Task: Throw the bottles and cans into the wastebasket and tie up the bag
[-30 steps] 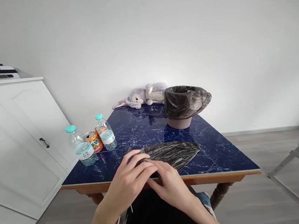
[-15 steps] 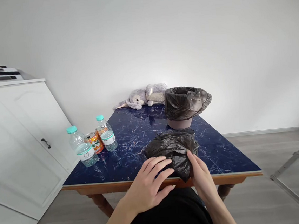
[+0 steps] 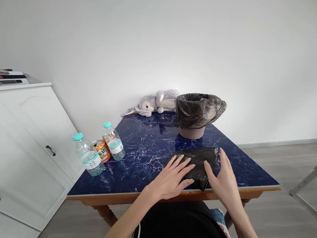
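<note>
A black plastic bag (image 3: pixel 201 167) lies folded flat near the front edge of the blue marbled table (image 3: pixel 147 146). Spread over the bag's left part is my left hand (image 3: pixel 171 179), its fingers apart. My right hand (image 3: pixel 223 180) rests at the bag's right side, thumb and fingers apart, the thumb touching the bag. Behind the bag stands a bin (image 3: pixel 192 132), its rim covered by a dark, translucent liner (image 3: pixel 197 113) that bulges out to the right.
Two bottles with teal caps, one in front (image 3: pixel 91 159) and one behind (image 3: pixel 114 145), flank an orange can (image 3: pixel 102 152) at the table's left. A plush toy (image 3: pixel 153 103) lies at the back. White cabinet (image 3: pixel 37 145) left; metal frame (image 3: pixel 313 182) right.
The black bag has gone from a crumpled heap to a flatter, neater shape. My left hand has moved right over it, and my right hand has let go and opened at its right side.
</note>
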Demonstrator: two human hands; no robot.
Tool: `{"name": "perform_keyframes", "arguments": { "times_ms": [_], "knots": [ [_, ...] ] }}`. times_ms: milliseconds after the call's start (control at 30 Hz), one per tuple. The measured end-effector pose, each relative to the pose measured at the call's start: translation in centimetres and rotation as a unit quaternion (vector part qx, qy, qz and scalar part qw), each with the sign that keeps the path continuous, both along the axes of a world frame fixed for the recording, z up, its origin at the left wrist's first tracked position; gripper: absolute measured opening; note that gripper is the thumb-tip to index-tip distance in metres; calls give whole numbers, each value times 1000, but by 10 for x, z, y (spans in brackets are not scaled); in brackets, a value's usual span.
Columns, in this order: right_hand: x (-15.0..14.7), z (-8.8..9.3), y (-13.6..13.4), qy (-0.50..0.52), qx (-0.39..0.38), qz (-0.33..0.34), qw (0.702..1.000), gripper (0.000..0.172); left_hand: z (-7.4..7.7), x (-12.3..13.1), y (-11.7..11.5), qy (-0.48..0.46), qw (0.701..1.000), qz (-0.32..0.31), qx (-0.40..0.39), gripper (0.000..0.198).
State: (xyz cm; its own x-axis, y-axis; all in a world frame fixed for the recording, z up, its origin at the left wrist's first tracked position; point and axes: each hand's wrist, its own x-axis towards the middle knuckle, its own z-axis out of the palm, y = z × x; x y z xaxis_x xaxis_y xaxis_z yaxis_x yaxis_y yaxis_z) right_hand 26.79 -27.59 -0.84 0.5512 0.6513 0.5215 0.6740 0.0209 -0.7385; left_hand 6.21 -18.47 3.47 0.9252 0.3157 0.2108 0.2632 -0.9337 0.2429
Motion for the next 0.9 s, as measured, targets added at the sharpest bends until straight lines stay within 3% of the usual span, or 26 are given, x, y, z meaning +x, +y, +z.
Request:
{"name": "perform_keyframes", "arguments": {
  "times_ms": [100, 200, 333, 433, 533, 633, 800, 900],
  "knots": [
    [-18, 17, -16, -6, -7, 17, 1000, 69, -11, 5, 3, 19, 1000, 1, -23, 60],
    [-29, 27, -27, -44, -17, 125, 991, 52, -18, 5, 4, 28, 999, 6, -35, 61],
    [-30, 5, -32, -79, -92, 233, 965, 57, -20, 5, 4, 37, 998, 0, -45, 66],
    [-24, -20, -31, -91, -124, 226, 962, 63, -19, 4, 5, 40, 998, -6, -57, 73],
    [-17, -32, -28, -89, -107, 207, 968, 51, -19, 4, 6, 21, 997, -5, -70, 84],
    [-11, -30, -25, -71, -89, 183, 976, 39, -18, 2, 5, 3, 996, 1, -90, 87],
    [-5, -18, -33, 7, -89, 164, 982, 43, -16, -4, 0, -28, 993, 59, -103, 90],
    [0, -10, -42, 72, -101, 151, 981, 48, -11, -10, -4, -69, 988, 97, -94, 70]
  ]
}}
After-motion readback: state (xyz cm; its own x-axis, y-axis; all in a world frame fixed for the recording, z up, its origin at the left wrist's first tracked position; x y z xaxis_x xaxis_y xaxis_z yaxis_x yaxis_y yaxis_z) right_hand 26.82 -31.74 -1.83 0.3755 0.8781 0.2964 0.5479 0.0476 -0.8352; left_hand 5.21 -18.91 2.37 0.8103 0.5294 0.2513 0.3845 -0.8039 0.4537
